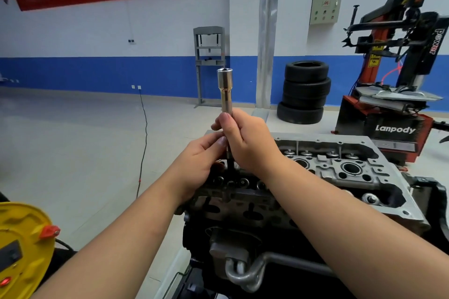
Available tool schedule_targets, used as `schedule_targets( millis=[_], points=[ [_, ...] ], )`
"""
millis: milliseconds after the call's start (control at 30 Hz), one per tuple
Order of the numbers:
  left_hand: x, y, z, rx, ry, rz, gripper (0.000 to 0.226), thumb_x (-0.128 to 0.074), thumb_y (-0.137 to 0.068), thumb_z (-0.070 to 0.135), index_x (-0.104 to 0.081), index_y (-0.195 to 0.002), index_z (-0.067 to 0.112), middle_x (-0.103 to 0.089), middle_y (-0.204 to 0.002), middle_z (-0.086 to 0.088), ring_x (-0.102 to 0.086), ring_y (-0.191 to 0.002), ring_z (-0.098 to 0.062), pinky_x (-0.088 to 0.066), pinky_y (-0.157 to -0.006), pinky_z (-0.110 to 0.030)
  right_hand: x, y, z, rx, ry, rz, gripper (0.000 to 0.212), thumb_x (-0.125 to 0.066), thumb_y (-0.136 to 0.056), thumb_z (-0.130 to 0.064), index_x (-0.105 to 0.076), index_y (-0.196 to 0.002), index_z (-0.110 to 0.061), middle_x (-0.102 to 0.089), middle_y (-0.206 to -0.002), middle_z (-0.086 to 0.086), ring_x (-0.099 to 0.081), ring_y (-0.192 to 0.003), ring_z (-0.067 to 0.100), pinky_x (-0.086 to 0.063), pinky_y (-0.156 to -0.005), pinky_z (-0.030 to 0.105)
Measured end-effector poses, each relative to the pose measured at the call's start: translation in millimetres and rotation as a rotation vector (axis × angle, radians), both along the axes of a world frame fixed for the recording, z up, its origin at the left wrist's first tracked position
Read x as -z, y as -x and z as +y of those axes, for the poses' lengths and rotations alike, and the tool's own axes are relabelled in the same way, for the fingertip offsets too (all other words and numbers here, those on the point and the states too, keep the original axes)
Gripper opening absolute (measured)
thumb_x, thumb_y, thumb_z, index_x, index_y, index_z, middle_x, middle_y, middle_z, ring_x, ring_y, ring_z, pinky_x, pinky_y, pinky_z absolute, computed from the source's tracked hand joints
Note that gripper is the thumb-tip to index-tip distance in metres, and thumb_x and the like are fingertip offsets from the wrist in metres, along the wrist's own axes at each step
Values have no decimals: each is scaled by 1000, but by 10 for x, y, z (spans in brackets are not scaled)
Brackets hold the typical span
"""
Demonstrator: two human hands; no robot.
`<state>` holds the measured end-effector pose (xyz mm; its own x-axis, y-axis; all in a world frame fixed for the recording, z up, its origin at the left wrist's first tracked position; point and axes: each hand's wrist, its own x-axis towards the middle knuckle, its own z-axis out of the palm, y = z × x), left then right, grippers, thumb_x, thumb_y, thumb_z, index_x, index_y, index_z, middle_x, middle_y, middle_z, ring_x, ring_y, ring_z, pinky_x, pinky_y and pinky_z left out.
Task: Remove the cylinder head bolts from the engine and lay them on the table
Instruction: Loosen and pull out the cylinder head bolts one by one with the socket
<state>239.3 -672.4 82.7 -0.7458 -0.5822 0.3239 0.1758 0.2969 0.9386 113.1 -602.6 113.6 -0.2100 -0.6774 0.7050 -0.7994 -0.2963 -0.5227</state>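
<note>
Workshop, blue/white wall (pixel 73 31), stacked tyres (pixel 305 92), engine (pixel 340 170) in front.

Pale floor (pixel 73 143) carries it all: tyre stack (pixel 305 92) beyond the fingers to their right, grey press frame (pixel 209 63) behind them, black cable (pixel 145 133) trailing left.

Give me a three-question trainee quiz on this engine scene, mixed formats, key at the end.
1. True or false: both hands grip the tool.
2. The socket's open end points: A) up B) down C) sideways.
3. What is stacked by the blue wall?

Key:
1. True: the right hand holds the long socket and the left hand grips the dark shaft below it, above the cylinder head.
2. A.
3. Tyres.
</note>
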Motion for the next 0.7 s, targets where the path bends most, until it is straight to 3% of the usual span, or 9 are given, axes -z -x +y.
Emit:
schedule_targets(
  millis=[133,233,400,533,633,700],
  points=[
    [29,68,9,-116,41,99,17,-65,-100,28,-72,-115,24,-79,-101,-3,-76,-96,-19,-59,-85,-40,-4,-14,20,-34,76,10,30,-52,-97,-46,-58,-93,-17,-65,-82,-2,-60,-74,10,-51,-68,31],
    [36,89,5,-138,46,87,25,-69,-93,36,-73,-114,24,-78,-103,-5,-76,-98,-23,-61,-89,-42,2,1,15,-5,124,16,24,-62,-97,-35,-58,-88,-13,-62,-76,0,-59,-70,14,-50,-66,34],
    [19,18,-31,-28,-22,7,31,-45,-110,37,-69,-126,29,-79,-110,0,-74,-108,-19,-55,-99,-45,0,-1,-2,-18,1,-21,29,-44,-105,-31,-63,-101,-9,-72,-94,1,-68,-85,12,-56,-77,40],
    [11,43,-1,-69,11,60,23,-59,-104,31,-70,-122,22,-78,-103,-3,-76,-95,-20,-59,-82,-40,-6,-15,16,-54,49,-43,28,-54,-99,-39,-61,-95,-12,-67,-83,0,-63,-76,14,-54,-70,37],
    [13,82,13,-136,11,87,20,-67,-99,26,-71,-116,17,-77,-103,-10,-75,-97,-31,-59,-91,-58,-13,-7,26,-23,131,-51,23,-64,-96,-36,-58,-87,-15,-62,-75,-1,-58,-70,13,-50,-65,30],
    [3,65,11,-114,1,61,17,-62,-102,29,-72,-115,23,-78,-103,-7,-75,-98,-25,-54,-96,-60,-19,-4,15,-15,94,-52,26,-58,-100,-33,-60,-90,-9,-65,-78,4,-62,-74,16,-52,-68,37]
  ],
)
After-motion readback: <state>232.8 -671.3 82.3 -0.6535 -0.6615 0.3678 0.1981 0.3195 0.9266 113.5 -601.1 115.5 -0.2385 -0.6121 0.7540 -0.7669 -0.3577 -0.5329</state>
